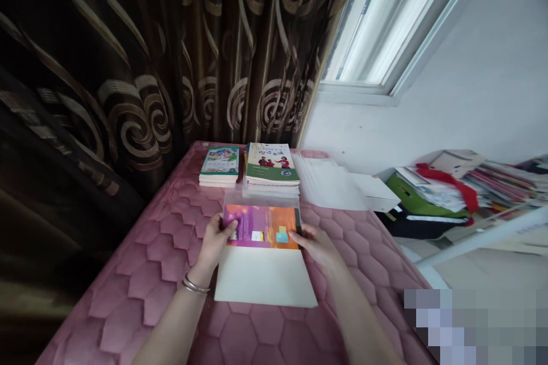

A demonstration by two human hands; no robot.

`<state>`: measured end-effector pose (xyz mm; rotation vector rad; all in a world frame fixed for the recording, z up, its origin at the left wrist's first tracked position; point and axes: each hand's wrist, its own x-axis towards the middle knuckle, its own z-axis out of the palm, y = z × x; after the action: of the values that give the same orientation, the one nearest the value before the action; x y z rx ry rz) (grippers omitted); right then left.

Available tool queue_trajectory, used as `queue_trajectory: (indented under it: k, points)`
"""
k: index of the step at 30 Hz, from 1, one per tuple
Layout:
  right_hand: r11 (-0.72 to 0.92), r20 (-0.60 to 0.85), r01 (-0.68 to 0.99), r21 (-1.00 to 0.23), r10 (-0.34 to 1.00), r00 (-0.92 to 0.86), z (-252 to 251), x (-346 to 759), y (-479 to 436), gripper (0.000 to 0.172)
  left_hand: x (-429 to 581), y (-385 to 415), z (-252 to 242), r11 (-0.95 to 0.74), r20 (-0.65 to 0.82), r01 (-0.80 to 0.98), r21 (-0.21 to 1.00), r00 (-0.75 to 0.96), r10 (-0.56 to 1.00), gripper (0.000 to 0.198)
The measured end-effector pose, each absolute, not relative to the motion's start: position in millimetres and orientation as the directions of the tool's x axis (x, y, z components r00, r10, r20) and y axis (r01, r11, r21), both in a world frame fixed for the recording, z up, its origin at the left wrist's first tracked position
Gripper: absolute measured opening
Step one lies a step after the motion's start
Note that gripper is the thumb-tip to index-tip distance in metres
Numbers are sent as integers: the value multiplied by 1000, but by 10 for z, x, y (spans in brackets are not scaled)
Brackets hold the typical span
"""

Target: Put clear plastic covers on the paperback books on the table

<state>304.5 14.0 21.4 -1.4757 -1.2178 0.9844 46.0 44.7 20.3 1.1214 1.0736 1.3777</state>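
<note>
A book lies open on the pink quilted table [141, 274]: its purple-orange cover flap [261, 227] is turned up and a blank cream page [263, 276] faces me. A clear plastic sleeve [261, 197] lies along the cover's far edge. My left hand [216, 242], with bangles at the wrist, grips the cover's left edge. My right hand [319, 245] holds the cover's right edge, fingers curled on it.
Two stacks of books stand behind: a green-covered one [272, 165] and a smaller one [220, 165] to its left. Clear plastic sheets [329, 182] and a white box [377, 191] lie right. Brown patterned curtain [171, 57] behind; cluttered books and a green case [432, 194] at right.
</note>
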Motion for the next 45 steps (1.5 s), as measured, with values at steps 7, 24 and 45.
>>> queue_trajectory:
  k: [7, 24, 45]
  points:
    - [-95, -81, 79, -992, 983, 166, 206, 2971, 156, 36, 366, 487, 168, -61, 26, -89, 994, -343, 939, 34]
    - [-34, 47, 258, -966, 952, 303, 144, 2903, 202, 34, 355, 411, 206, -63, 160, 363, 930, -245, 956, 27]
    - [-26, 17, 110, -994, 927, 375, 193, 2858, 208, 44, 438, 387, 265, -73, 150, 226, 971, -343, 927, 24]
